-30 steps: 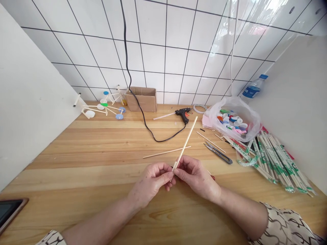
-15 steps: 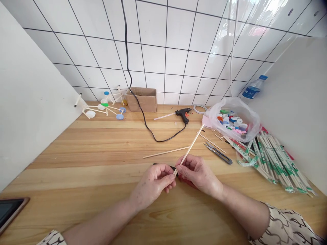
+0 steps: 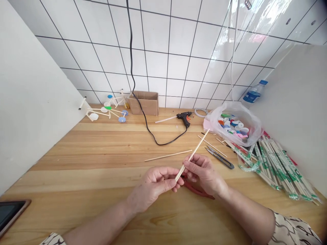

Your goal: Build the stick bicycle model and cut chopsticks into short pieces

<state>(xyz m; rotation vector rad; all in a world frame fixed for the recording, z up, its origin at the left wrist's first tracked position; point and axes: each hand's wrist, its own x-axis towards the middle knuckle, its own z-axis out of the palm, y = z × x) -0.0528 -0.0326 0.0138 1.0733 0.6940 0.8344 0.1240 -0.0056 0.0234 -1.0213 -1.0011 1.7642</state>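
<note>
My left hand (image 3: 153,185) and my right hand (image 3: 204,174) meet over the wooden worktop (image 3: 102,149), both pinching a thin wooden chopstick (image 3: 192,155) near its lower end. The stick slants up and to the right, past my right fingers. A red-handled tool, probably pliers (image 3: 197,190), shows beneath my right hand, with its jaws hidden by my hands. Black-handled thread snips (image 3: 219,160) lie ahead of my right hand. A loose wooden stick (image 3: 168,155) lies ahead of my hands.
A hot glue gun (image 3: 184,118) with a black cord stands at the back. To the right are a plastic bag of bottle caps (image 3: 233,125) and wrapped chopsticks (image 3: 278,166). A cardboard box (image 3: 143,102), stick-and-cap models (image 3: 107,111) and a phone (image 3: 10,212) also lie about.
The chopstick has tilted further right between my fingers. My hands have shifted slightly right, and more of the red handle now shows beneath my right hand.
</note>
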